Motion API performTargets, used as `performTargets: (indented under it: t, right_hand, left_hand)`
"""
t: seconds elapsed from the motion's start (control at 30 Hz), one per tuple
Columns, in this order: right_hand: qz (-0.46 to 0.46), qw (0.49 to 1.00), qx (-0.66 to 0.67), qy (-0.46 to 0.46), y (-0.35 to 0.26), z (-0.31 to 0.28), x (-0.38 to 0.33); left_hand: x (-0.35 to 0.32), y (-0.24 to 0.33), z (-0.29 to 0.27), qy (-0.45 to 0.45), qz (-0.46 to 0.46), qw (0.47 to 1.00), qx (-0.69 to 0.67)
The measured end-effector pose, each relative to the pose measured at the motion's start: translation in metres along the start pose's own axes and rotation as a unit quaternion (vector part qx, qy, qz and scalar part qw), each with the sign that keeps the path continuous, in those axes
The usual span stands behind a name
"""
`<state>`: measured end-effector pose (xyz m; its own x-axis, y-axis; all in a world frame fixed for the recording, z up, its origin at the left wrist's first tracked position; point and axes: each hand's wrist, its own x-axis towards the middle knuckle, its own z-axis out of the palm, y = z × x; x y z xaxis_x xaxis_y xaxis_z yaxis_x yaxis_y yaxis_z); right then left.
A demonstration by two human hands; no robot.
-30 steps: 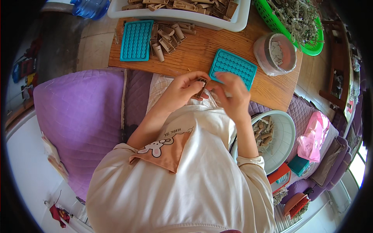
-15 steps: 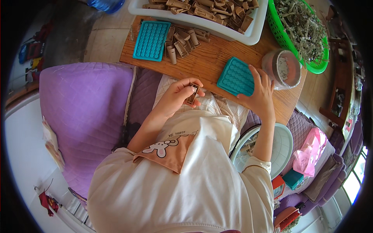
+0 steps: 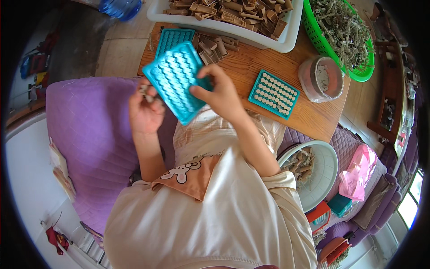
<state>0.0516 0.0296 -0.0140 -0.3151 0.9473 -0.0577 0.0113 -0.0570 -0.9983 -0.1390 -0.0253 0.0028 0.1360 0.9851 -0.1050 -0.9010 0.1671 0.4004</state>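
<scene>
My right hand [image 3: 220, 92] grips the edge of a teal moulded tray [image 3: 172, 78] with rows of round hollows, tilted in the air over the near left of the table. At the tray's left edge, my left hand [image 3: 148, 112] has its fingers curled round a small brown plastic part [image 3: 145, 93], partly hidden and blurred. On the table to the right, a second teal tray [image 3: 268, 108] lies flat, with rows of small round whitish pieces [image 3: 274, 92] in it. Behind the lifted tray, another teal tray [image 3: 175, 37] rests beside loose brown plastic parts [image 3: 212, 48].
A white bin [image 3: 251, 39] heaped with brown parts stands at the wooden table's [image 3: 264, 58] back. To its right are a green basket [image 3: 315, 28] and a round tub [image 3: 309, 83]. A pale basin [image 3: 332, 163] sits by my right side, a purple padded seat [image 3: 96, 148] at my left.
My right hand has lifted the teal tray off the right of the table and carried it left, uncovering the tray of round pieces. My left hand has moved left with the brown part.
</scene>
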Motion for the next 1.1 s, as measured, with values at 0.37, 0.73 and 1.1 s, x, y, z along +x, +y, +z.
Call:
performTargets:
  t: [0.37, 0.73, 1.1]
  right_hand:
    - [-0.113, 0.89, -0.423, 0.13, 0.027, 0.073, 0.064]
    - [-0.074, 0.789, -0.6, 0.108, 0.036, 0.064, 0.068]
    - [-0.197, 0.913, -0.346, 0.086, -0.003, -0.045, -0.014]
  left_hand:
    - [-0.024, 0.051, -0.006, 0.072, 0.122, 0.987, 0.075]
    - [0.0, 0.021, 0.005, 0.123, 0.055, 0.99, 0.053]
    - [0.015, -0.032, 0.018, 0.086, -0.08, 0.988, 0.097]
